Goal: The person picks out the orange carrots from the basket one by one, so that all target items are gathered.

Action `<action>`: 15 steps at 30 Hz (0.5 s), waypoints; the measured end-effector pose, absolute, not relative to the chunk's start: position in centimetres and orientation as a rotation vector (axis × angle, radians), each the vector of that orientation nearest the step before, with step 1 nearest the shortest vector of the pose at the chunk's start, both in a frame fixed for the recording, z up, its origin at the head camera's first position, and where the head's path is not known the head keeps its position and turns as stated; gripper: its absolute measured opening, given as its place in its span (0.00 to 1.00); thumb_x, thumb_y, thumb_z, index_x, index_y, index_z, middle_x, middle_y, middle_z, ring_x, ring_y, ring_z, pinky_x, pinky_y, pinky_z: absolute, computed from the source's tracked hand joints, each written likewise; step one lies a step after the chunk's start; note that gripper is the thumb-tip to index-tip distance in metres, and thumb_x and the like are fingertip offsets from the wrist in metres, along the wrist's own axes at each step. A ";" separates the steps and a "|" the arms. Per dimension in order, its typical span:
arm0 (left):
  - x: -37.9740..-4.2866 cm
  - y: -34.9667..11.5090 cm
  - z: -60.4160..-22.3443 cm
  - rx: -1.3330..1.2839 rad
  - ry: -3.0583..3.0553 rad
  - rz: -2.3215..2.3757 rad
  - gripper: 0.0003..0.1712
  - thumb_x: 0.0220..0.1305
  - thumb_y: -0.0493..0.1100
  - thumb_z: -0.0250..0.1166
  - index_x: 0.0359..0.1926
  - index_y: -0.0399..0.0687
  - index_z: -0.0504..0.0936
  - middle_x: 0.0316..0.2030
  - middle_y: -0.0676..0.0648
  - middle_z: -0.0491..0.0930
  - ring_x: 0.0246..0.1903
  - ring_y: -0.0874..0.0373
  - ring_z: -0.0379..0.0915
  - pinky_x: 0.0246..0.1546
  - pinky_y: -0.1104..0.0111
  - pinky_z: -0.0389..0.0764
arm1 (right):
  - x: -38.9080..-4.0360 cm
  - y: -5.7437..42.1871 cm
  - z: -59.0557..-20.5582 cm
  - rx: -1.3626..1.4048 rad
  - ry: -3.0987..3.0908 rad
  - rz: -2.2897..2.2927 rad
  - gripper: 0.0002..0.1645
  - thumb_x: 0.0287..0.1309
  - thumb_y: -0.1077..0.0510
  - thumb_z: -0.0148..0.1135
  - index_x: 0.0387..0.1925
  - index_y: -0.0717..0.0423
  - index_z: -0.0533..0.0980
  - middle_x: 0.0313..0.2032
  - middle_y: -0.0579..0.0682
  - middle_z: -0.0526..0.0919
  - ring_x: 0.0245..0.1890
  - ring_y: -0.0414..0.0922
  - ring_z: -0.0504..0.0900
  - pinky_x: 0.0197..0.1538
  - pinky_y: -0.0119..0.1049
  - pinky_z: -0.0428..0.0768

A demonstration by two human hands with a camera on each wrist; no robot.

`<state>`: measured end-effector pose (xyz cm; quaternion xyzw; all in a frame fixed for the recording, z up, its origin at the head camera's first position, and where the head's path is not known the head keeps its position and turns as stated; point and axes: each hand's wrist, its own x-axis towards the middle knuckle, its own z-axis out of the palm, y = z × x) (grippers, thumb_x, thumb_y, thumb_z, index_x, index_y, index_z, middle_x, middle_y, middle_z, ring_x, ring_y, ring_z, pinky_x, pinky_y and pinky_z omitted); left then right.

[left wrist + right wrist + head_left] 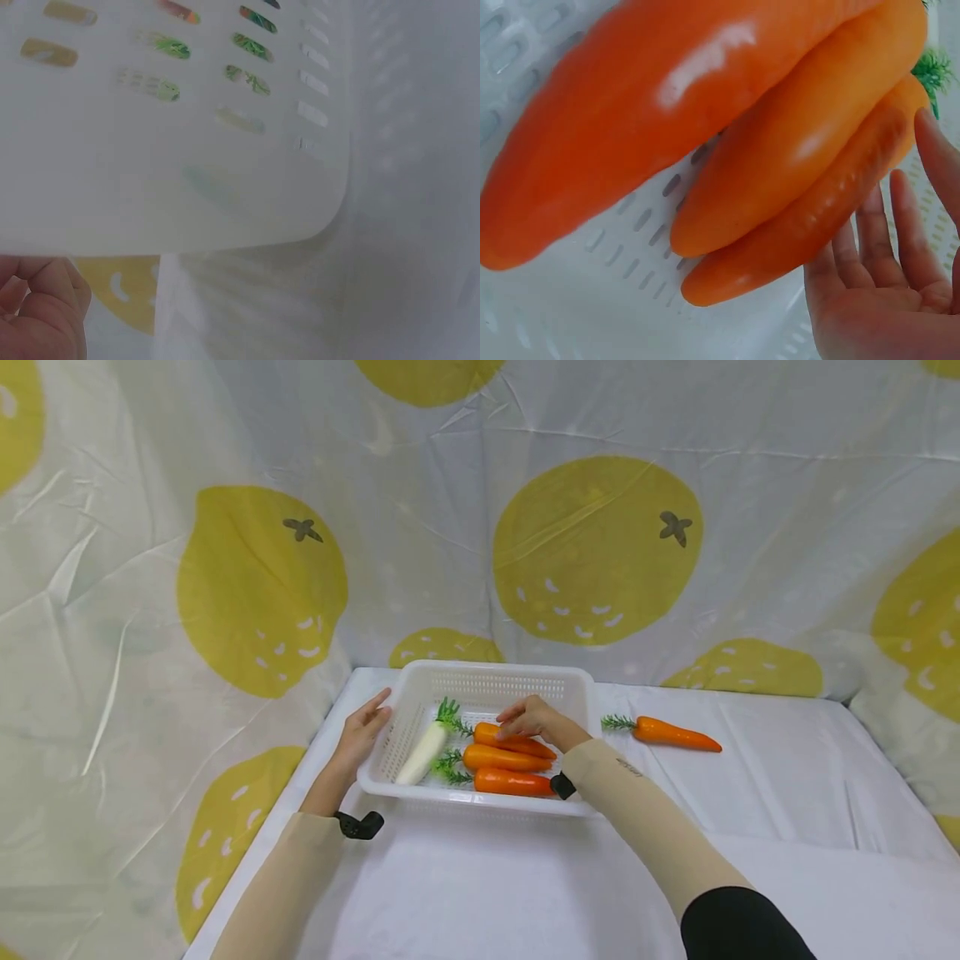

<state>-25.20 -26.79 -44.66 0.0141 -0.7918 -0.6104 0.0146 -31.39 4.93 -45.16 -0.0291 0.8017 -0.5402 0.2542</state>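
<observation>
A white plastic basket (495, 667) with slotted walls stands on the white-covered table. Inside, a white radish (423, 753) with green leaves lies at the left, beside three orange carrots: a far one (528, 746), a middle one (510, 760) and a near one (513, 782). My right hand (542, 720) reaches in over the basket's right side, its loosely extended fingers right at the far carrot; the right wrist view shows the palm (885, 315) turned toward it. At the basket's left wall is my left hand (360, 735), fingers extended along the outside.
Another carrot (675, 734) with a green top lies on the table to the right of the basket. Behind and at the left hangs a white curtain (420, 527) printed with yellow lemons. White cloth (465, 885) covers the tabletop in front of the basket.
</observation>
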 end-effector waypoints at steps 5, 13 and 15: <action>-25.4 -26.9 -44.9 0.041 -2.457 -1.884 0.30 0.78 0.47 0.52 0.76 0.48 0.61 0.54 0.37 0.72 0.46 0.64 0.68 0.48 0.78 0.69 | -31.0 4.7 -45.6 -0.078 2.241 -1.385 0.20 0.49 0.63 0.77 0.45 0.60 0.83 0.47 0.53 0.82 0.46 0.50 0.79 0.52 0.40 0.77; -25.4 -26.9 -45.2 0.041 -2.443 -1.907 0.30 0.78 0.47 0.53 0.76 0.47 0.61 0.54 0.37 0.72 0.44 0.66 0.69 0.46 0.78 0.70 | -31.1 4.2 -45.8 -0.117 2.299 -1.363 0.19 0.49 0.65 0.77 0.45 0.61 0.84 0.46 0.54 0.83 0.45 0.50 0.81 0.50 0.39 0.80; -25.4 -26.9 -45.2 0.037 -2.442 -1.908 0.30 0.78 0.47 0.53 0.76 0.47 0.61 0.55 0.37 0.72 0.44 0.67 0.69 0.46 0.78 0.70 | -31.0 4.2 -45.8 -0.111 2.296 -1.352 0.18 0.49 0.65 0.77 0.45 0.61 0.83 0.46 0.53 0.83 0.44 0.49 0.81 0.49 0.38 0.81</action>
